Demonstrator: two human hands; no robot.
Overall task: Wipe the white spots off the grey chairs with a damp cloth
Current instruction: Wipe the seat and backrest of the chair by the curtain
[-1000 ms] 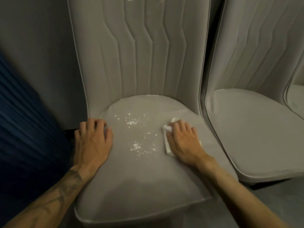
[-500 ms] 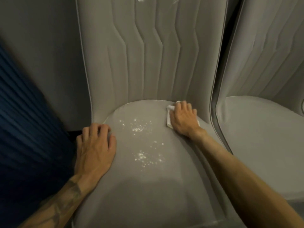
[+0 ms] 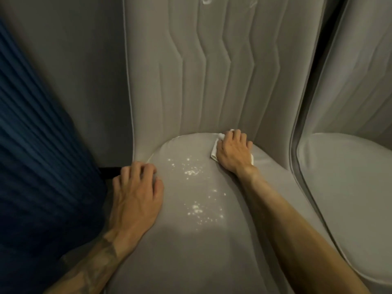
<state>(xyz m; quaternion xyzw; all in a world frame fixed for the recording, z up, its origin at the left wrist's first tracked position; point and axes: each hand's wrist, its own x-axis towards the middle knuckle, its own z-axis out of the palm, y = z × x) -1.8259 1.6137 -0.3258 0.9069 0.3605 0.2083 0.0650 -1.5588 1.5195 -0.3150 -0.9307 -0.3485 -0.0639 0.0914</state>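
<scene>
- Far left of the frame: dark blue pleated fabric (image 3: 38,166).
- My left hand (image 3: 135,198) lies palm down on the left edge of the grey chair (image 3: 191,251) seat. The fingers are arched, the grip is released and holds nothing, and the forearm runs in from the lower left.
- Centre of the seat: white spots (image 3: 192,172) in two loose clusters between my hands.
- My right hand (image 3: 232,151) is stretched to the back of the seat, against the backrest (image 3: 212,71). Its grip grasps the cloth (image 3: 214,151) with fingers curled over it, pressing down.
- Right edge: second chair (image 3: 350,187), just beside.
</scene>
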